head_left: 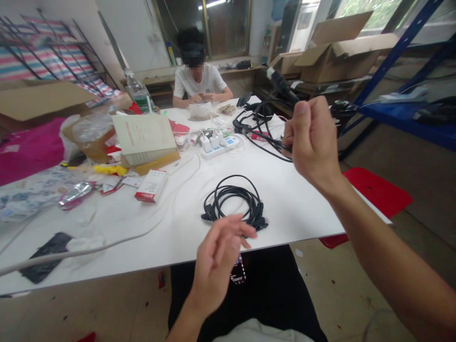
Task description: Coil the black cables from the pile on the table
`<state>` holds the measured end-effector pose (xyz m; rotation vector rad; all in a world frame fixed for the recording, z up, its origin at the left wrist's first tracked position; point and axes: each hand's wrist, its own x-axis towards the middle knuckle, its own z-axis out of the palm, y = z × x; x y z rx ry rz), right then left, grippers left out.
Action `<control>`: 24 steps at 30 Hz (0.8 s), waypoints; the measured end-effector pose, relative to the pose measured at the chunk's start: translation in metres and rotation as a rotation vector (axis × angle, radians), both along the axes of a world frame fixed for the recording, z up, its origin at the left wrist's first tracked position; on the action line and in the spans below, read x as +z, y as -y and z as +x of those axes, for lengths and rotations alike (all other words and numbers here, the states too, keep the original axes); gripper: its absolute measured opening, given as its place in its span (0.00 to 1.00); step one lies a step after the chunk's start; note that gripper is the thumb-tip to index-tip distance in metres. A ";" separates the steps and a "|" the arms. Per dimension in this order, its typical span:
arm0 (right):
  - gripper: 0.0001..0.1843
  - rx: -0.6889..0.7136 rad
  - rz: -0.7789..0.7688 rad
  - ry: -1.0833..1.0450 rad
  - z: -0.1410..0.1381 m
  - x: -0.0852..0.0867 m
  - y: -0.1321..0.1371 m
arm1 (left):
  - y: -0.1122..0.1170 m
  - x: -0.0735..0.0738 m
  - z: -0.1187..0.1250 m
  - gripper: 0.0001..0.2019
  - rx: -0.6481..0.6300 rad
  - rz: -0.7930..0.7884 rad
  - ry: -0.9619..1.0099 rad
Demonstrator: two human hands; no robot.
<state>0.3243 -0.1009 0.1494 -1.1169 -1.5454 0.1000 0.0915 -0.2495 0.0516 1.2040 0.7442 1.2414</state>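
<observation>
My right hand is raised over the right side of the table, its fingers closed round a black cable. The plug end of that cable sticks up above the fist, and loops of it hang to the left. At the table's front edge my left hand has its fingers stretched out, with nothing in them. Just beyond those fingers lies a coiled bundle of black cables, with dark connectors at its sides. Whether the left fingertips touch the coil I cannot tell.
A white power strip with chargers sits mid-table. To the left are a red-and-white box, a booklet and a black phone-like slab. A person sits opposite. A red stool stands at the right.
</observation>
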 end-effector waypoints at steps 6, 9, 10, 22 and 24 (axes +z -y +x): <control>0.34 0.028 -0.236 0.431 -0.056 -0.035 0.010 | -0.082 0.043 0.014 0.24 0.002 -0.157 0.371; 0.33 0.052 -0.266 0.552 -0.065 -0.052 0.004 | -0.111 0.040 0.017 0.14 0.022 -0.251 0.470; 0.32 0.050 -0.248 0.564 -0.065 -0.055 0.002 | -0.119 0.037 0.015 0.11 0.033 -0.277 0.494; 0.27 0.141 -0.061 0.094 -0.016 0.007 -0.027 | -0.227 0.005 -0.038 0.16 0.026 -0.614 0.676; 0.30 0.121 0.013 0.009 -0.009 0.026 -0.032 | -0.237 -0.009 -0.046 0.14 0.079 -0.595 0.649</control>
